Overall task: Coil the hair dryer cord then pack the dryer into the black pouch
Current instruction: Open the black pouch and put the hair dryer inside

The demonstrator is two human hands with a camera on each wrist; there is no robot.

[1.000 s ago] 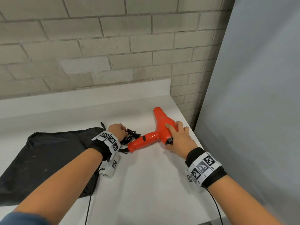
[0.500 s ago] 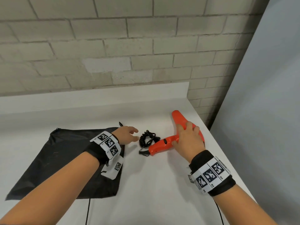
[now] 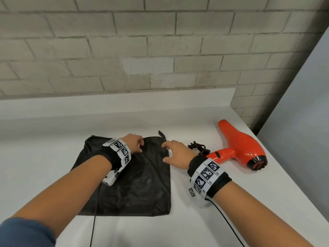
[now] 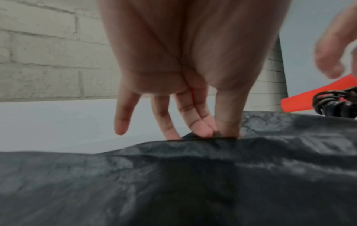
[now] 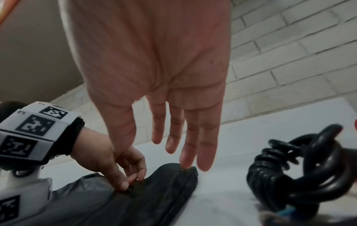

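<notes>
The orange hair dryer (image 3: pixel 239 147) lies on the white counter at the right, nobody holding it. Its black cord (image 3: pixel 197 147) sits bundled in coils at the handle's end, also seen as coiled cord (image 5: pixel 301 175) and cord (image 4: pixel 336 104). The black pouch (image 3: pixel 138 179) lies flat to the left. My left hand (image 3: pixel 135 143) pinches the pouch's top edge between thumb and fingers (image 4: pixel 204 130). My right hand (image 3: pixel 175 154) hovers over the pouch's top right corner, fingers (image 5: pixel 193 145) straight, fingertips just at the fabric edge (image 5: pixel 185 168).
The white counter (image 3: pixel 178 229) ends at a brick wall (image 3: pixel 160 50) behind and a grey panel (image 3: pixel 302 122) on the right. Thin black cables run from both wristbands toward me.
My right hand let go of the dryer and moved left to the pouch's corner. The left hand moved from beside the cord onto the pouch's top edge and pinched it.
</notes>
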